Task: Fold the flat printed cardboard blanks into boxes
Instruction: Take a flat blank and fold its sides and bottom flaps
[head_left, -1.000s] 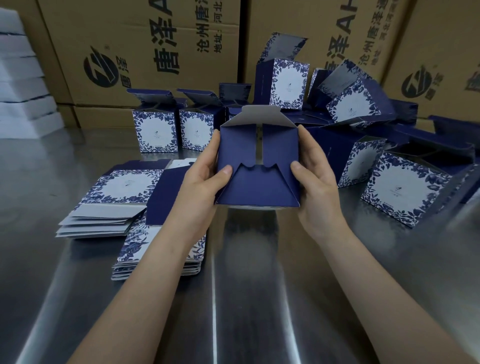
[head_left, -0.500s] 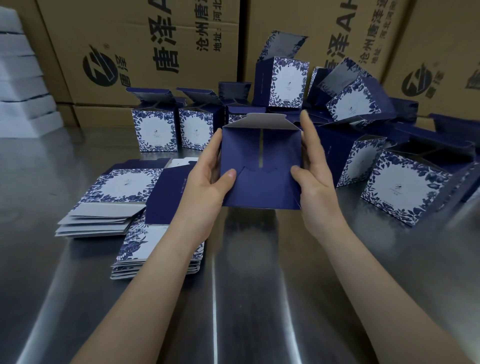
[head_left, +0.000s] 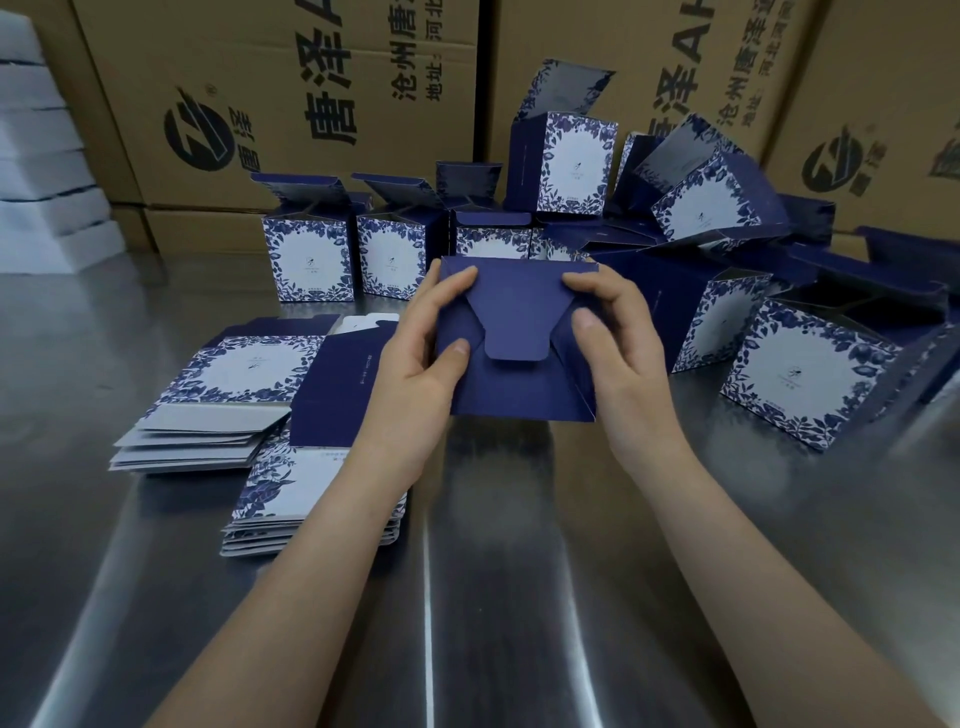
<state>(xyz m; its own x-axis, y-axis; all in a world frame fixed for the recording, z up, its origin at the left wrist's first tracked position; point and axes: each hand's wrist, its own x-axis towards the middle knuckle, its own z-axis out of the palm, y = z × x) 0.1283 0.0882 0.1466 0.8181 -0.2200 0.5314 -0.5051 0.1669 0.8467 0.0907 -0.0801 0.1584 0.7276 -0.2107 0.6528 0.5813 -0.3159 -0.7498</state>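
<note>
A good many boxes are already made: a cluster of finished boxes (head_left: 566, 156) stands or lies tumbled at the far side of the bench (head_left: 493, 571), lids still up, in front of big brown shipping cartons (head_left: 291, 98). Plenty remains, to judge by the two stacks of flat blanks (head_left: 218, 410) lying to the person's left, several sheets deep each.

The box in hand (head_left: 514, 338) is held above the bench, just in front of the finished ones, its base turned toward the person. The left hand (head_left: 421, 358) and right hand (head_left: 618, 353) each clasp a side, thumbs pressing on the base panels and fingertips curled over the top edge. A tapering tongue with a rounded tip lies over the other flaps; it looks seated or nearly so, so I would say this base is about locked, with the lid left to deal with.

The card is thin, matte navy outside, grey inside, with a white panel ringed by blue leaves on the printed faces. The bench is brushed steel, streaked with glare
</note>
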